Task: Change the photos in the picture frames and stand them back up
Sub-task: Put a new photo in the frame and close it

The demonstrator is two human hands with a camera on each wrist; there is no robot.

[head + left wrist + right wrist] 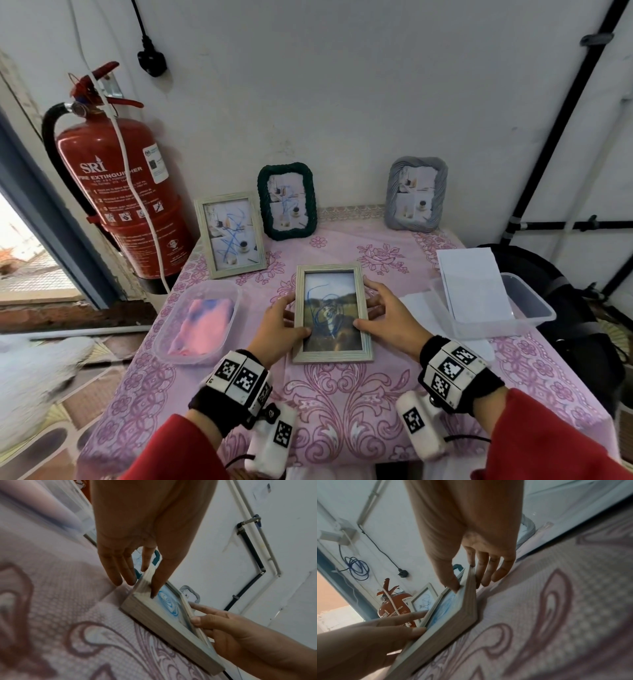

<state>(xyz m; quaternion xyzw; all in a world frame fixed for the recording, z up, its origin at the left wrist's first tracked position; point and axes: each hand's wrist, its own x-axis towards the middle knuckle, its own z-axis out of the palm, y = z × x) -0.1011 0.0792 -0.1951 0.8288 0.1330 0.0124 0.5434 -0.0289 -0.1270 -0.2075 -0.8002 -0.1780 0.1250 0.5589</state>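
Observation:
A pale wooden picture frame [330, 308] holds a landscape photo scribbled over in blue. It is at the middle of the table, face up and tilted, with its near edge low at the tablecloth. My left hand [291, 318] grips its left side, thumb on the front and fingers behind. My right hand [366, 308] grips the right side the same way. The left wrist view shows my left hand [142, 574] pinching the frame [154, 615]. The right wrist view shows my right hand [465, 577] on the frame [453, 615].
Three frames stand at the back: a white one [230, 234], a dark green one [287, 200] and a grey one [416, 193]. A tub with pink cloth [197, 322] sits left; a tub with white sheets [493, 301] sits right. A fire extinguisher [120, 192] stands off the left edge.

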